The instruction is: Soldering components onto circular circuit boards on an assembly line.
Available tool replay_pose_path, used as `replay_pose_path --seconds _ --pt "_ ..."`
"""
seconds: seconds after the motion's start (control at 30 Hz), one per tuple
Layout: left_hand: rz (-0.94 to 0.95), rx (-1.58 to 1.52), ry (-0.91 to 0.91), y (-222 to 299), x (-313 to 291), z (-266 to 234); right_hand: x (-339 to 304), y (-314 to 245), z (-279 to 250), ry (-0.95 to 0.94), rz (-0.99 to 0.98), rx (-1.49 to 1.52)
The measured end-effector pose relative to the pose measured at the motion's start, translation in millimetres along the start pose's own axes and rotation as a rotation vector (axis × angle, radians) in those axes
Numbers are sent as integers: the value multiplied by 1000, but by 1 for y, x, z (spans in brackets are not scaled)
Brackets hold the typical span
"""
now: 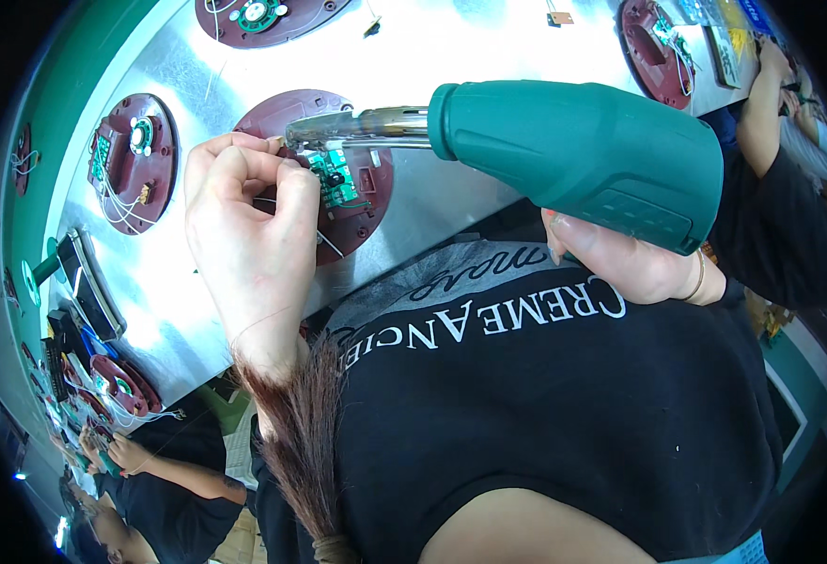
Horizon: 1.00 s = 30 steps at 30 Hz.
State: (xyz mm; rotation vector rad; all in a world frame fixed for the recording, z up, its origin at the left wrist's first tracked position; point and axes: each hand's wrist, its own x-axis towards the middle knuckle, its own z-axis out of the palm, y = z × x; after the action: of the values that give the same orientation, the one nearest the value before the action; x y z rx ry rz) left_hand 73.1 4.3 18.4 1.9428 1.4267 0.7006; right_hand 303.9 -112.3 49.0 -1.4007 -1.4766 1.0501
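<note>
My right hand (620, 258) is wrapped round the handle of a green heat gun (573, 150), most of that grip being hidden under the gun's body. Its metal nozzle (366, 127) points left, over a round dark-red plastic housing (371, 202) on the bench. Inside the housing sits a green circuit board (336, 179). Close to the nozzle's tip, my left hand (254, 211) is closed in a pinch above the left part of the housing. What its fingertips hold is too small and covered to make out. A white wire (329, 244) runs out below the hand.
Other dark-red housings with speakers and wires lie on the metal bench (193, 282): one at left (132, 164), one at the top (263, 19), one at upper right (656, 52). A black tray (91, 282) is at left. Co-workers sit at lower left (179, 479) and at right (780, 179).
</note>
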Motion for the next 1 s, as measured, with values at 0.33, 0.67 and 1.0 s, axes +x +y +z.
replay_pose_path --seconds 0.33,0.67,1.0 --pt "-12 0 1 -2 0 2 4 -2 0 -1 189 276" --pt "3 -29 10 -6 0 4 17 20 7 38 226 470" --pt "15 -35 28 -7 1 5 17 40 20 107 162 642"
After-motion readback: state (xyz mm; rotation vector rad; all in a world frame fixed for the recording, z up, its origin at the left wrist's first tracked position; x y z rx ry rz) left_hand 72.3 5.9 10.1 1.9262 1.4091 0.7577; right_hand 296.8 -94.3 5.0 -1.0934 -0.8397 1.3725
